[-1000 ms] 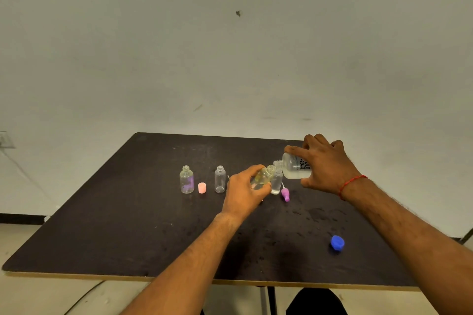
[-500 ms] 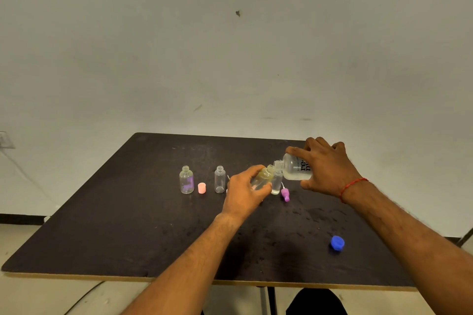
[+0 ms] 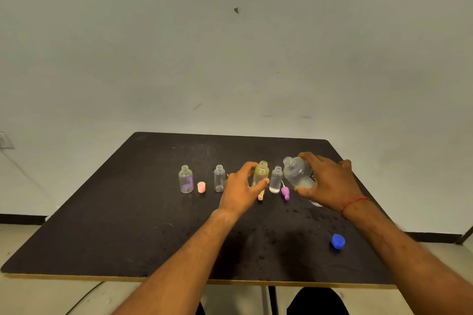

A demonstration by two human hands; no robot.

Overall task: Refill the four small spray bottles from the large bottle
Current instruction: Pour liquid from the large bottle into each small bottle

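holding the yellow bottle (image 3: 260, 176) upright in my left hand (image 3: 239, 193); my right hand (image 3: 326, 184) grips the large bottle (image 3: 297, 172), just right, mouth tipped left.

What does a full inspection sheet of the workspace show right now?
Surface: dark square table, droplets across its near right part.
Job's things: four small clear uncapped bottles in a row: purple-labelled bottle, plain bottle, yellowish bottle, bottle with some liquid; large clear bottle tilted, mouth up-left.
Clutter: pink cap, purple spray top, blue cap.
Grippers: left hand grips the yellowish bottle; right hand holds the large bottle.
Cables: cord under the table's near edge.
Surroundings: pale wall.
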